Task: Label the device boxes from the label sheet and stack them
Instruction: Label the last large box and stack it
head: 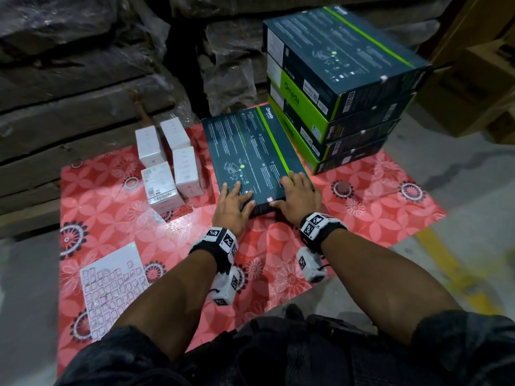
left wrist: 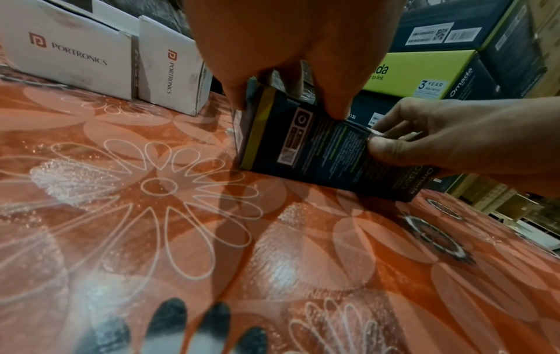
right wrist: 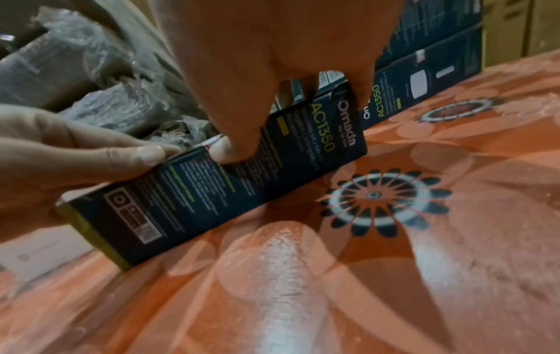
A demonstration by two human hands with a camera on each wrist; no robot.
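A dark teal Omada box [head: 250, 157] lies flat on the red floral mat [head: 117, 218]. My left hand [head: 232, 203] holds its near left corner, fingers spread on the top and thumb on the near side face. My right hand [head: 299, 195] holds the near right corner the same way. Its thumb presses a small white label [head: 269, 200] at the box's near edge. The right wrist view shows that thumb on the side face of the box [right wrist: 212, 191], beside my left hand [right wrist: 45, 162]. The label sheet [head: 111, 285] lies at the mat's near left.
A stack of several Omada boxes [head: 334, 93] stands at the back right, close to the flat box. Several white Portronics boxes [head: 167, 162] stand to its left. Plastic-wrapped pallets [head: 83, 79] line the back, with cardboard cartons [head: 473, 79] at the far right.
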